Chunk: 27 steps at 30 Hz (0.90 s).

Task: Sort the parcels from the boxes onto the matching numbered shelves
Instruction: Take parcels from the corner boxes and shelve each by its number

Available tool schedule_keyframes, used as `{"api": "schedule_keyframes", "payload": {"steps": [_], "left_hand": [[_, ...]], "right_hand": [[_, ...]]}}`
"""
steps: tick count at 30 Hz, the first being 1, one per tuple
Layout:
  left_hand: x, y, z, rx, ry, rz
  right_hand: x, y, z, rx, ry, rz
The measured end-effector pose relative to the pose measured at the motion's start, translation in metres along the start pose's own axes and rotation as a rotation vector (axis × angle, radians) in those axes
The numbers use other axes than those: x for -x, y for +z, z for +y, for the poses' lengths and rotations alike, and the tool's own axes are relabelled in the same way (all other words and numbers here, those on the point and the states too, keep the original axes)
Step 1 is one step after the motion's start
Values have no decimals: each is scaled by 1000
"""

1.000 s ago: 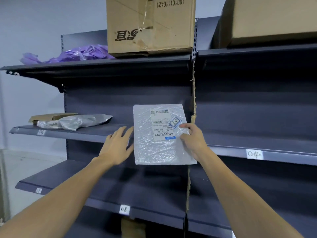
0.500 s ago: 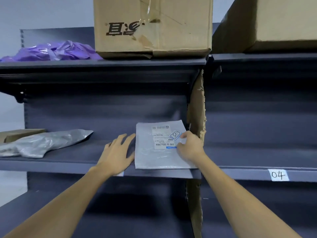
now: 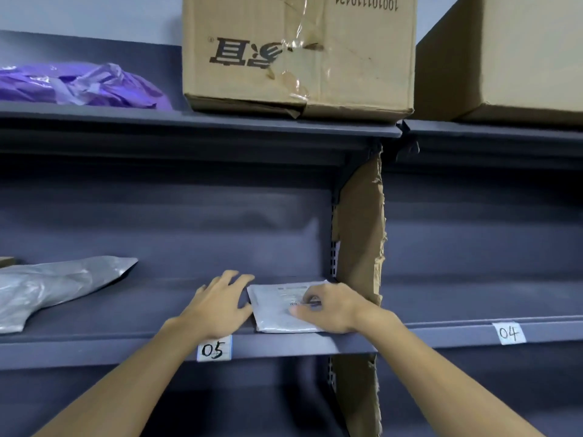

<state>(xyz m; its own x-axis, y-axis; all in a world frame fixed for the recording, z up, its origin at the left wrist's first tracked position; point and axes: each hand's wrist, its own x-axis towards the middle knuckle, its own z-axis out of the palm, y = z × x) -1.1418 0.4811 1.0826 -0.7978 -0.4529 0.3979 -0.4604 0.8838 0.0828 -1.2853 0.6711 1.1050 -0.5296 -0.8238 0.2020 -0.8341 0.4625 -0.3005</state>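
A flat white bubble-mailer parcel (image 3: 277, 313) with a printed label lies on the dark grey shelf (image 3: 126, 339) tagged "05" (image 3: 214, 349), close to its right end. My right hand (image 3: 328, 307) rests on top of the parcel with fingers laid over the label, pressing it down. My left hand (image 3: 220, 307) lies flat on the shelf with fingers spread, touching the parcel's left edge.
A silver-grey poly bag (image 3: 53, 285) lies on the same shelf at the left. A torn cardboard divider (image 3: 359, 234) separates this shelf from shelf "04" (image 3: 508, 333). Above stand two cardboard boxes (image 3: 296, 55) and a purple bag (image 3: 79, 86).
The parcel went from upright in front of the shelf to lying flat on shelf 05. Both hands followed it down and forward; the view moved closer.
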Motion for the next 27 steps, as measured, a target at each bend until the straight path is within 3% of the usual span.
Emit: {"api": "schedule_keyframes", "payload": {"steps": [2, 14, 27], "left_hand": [[-4, -1, 0, -3, 11, -24], [-26, 6, -3, 54, 21, -140], [-24, 7, -3, 104, 41, -148]], "right_hand": [[-2, 3, -2, 1, 38, -93], [-48, 4, 7, 69, 131, -273], [-71, 14, 16, -3, 183, -177]]}}
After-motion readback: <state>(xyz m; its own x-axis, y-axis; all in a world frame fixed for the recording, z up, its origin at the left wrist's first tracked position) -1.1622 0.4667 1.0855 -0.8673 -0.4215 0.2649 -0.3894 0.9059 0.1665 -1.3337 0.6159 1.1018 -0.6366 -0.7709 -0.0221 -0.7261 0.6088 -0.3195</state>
